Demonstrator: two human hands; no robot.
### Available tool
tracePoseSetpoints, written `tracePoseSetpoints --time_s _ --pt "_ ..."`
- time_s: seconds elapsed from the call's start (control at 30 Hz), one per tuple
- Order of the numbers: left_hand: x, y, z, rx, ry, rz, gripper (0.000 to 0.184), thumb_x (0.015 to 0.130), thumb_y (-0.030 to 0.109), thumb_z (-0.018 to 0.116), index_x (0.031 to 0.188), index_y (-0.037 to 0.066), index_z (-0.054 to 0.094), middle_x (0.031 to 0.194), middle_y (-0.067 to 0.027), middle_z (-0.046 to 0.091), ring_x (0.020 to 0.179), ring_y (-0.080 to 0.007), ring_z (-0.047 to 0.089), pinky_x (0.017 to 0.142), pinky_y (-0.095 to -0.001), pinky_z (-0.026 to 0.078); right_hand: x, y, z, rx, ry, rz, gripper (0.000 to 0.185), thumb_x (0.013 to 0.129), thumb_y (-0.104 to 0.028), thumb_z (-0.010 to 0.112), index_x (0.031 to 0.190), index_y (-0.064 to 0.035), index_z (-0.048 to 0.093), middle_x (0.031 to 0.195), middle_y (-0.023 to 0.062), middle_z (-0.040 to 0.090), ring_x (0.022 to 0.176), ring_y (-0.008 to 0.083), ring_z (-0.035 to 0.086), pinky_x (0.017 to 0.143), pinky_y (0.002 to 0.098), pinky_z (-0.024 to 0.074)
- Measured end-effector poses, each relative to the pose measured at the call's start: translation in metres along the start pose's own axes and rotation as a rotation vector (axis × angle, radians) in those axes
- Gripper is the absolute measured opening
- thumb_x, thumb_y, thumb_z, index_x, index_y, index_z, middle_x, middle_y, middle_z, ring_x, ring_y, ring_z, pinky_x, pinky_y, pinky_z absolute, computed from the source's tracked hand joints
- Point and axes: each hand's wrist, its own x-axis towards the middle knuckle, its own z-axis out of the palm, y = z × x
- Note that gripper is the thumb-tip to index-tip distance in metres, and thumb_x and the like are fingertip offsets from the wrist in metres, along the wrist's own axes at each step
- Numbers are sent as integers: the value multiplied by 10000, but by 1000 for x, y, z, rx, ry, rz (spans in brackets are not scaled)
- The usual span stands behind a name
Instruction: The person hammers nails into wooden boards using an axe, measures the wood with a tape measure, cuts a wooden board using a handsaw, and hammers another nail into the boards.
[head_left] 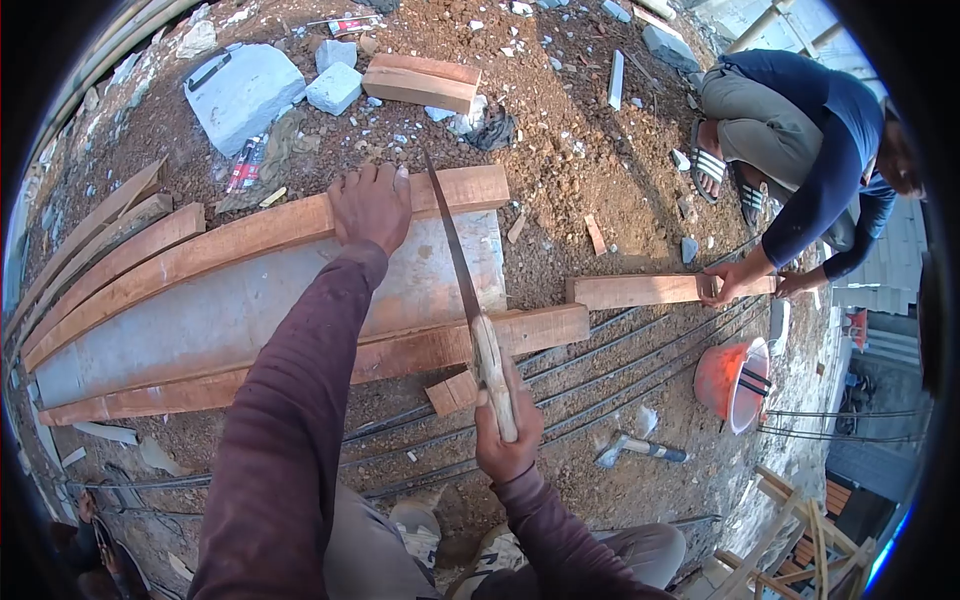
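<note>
My right hand [508, 430] is closed round the pale wooden handle of a handsaw [456, 245]. The saw's long blade points away from me and crosses the far wooden beam [250, 222] near its right end. On that same beam, just left of the blade, my left hand [370, 208] presses down with its fingers curled over the top. A second wooden beam [400, 355] lies nearer to me, passing under my left forearm and the saw. Between the beams is a flat grey board [440, 265]. Whether the teeth touch the wood I cannot tell.
A crouching co-worker [800, 150] holds another timber [640, 291] at the right. Nearby are an orange bucket [718, 385], a hammer [640, 448] and several steel rods [560, 385]. White blocks [245, 95] and a short timber [422, 82] lie on the dirt beyond.
</note>
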Motion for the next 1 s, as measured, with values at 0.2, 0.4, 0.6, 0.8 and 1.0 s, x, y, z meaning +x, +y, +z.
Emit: tracePoseSetpoints --time_s 0.2,0.4,0.6,0.8,1.0 --pt "11 -32 -29 -32 -171 341 491 929 479 630 1167 51 605 1100 -127 643 1123 -311 588 1012 -474 388 114 30 59 56 87 -112 445 974 -51 601 1400 64 540 1216 233 675 1110 275 670 954 362 504" --pt "36 -48 -33 -12 -444 389 708 794 462 807 1256 -3 540 1170 -199 628 1128 -369 625 955 -477 493 -12 -12 -3 -34 -53 45 498 979 -15 545 1460 89 468 1379 253 600 1279 314 596 1076 385 443" --pt "29 -50 -28 -75 -473 380 676 765 431 834 1216 12 553 1156 -184 631 1046 -395 653 891 -485 529 91 13 35 69 -63 130 490 971 -31 592 1437 88 498 1332 239 629 1228 259 621 1019 346 476" --pt "29 -47 -31 -91 -486 348 655 752 419 845 1187 21 561 1131 -175 634 1016 -401 660 868 -490 537 -7 -14 -1 -53 -57 37 532 958 -37 600 1459 82 468 1350 275 615 1261 323 615 1024 383 477" --pt "28 -47 -28 -79 -418 364 658 751 416 845 1196 26 559 1135 -174 633 1043 -389 655 874 -482 536 94 12 37 -30 -23 -72 560 927 23 581 1472 60 460 1267 286 657 1130 343 685 930 355 528"
